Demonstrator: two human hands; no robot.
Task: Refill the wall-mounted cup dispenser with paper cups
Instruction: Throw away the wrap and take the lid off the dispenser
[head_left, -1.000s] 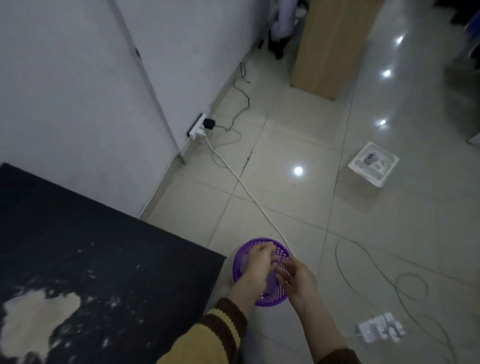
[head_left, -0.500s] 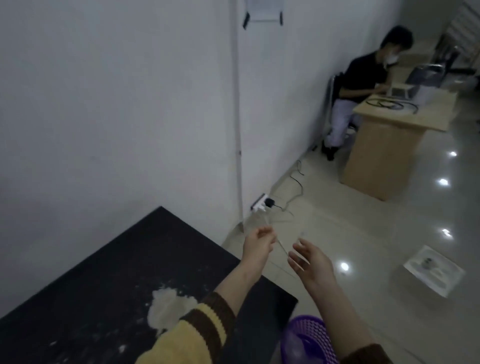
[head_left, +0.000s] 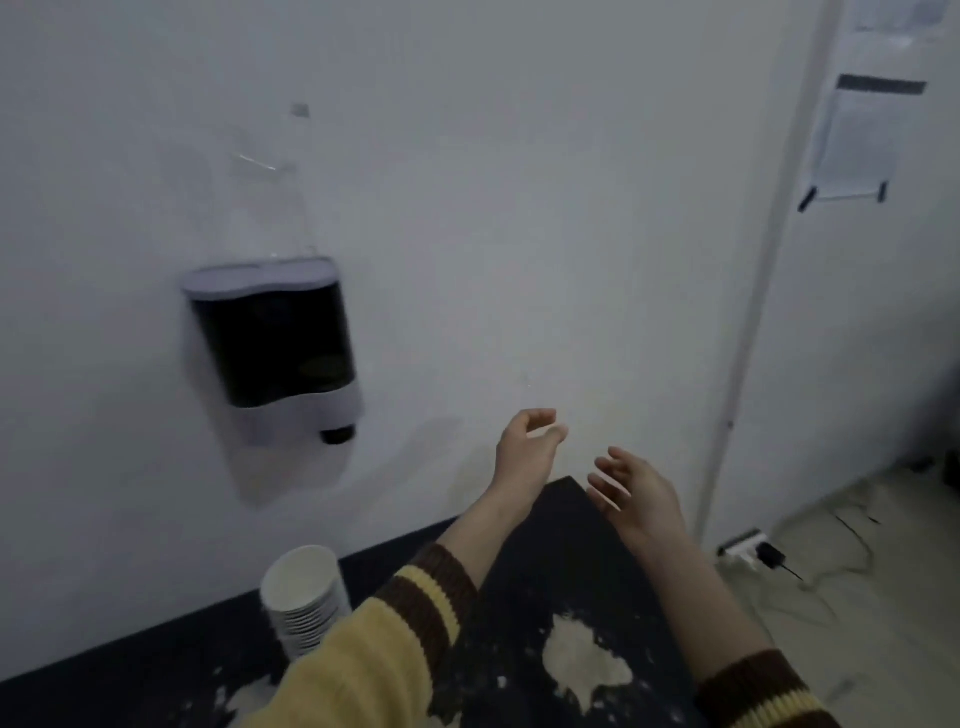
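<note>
The wall-mounted cup dispenser (head_left: 275, 353) has a dark see-through body with a pale lid and base, and a faint clear tube (head_left: 270, 187) rises above it. A stack of white paper cups (head_left: 306, 597) stands on the black table (head_left: 540, 551) below it, partly behind my left sleeve. My left hand (head_left: 524, 452) hovers right of the dispenser with loosely curled fingers and holds nothing. My right hand (head_left: 634, 488) is raised beside it over the table's corner, fingers spread and empty.
The table top shows pale worn patches (head_left: 582, 660). A white conduit (head_left: 753, 312) runs down the wall at the right, with a paper sheet (head_left: 857, 140) taped beyond it. A power strip (head_left: 743, 548) and loose cables lie on the floor at the right.
The view has swung up from the floor and a purple basket to the wall. Both hands rose from the basket and are now over the table. Dispenser and cup stack came into view.
</note>
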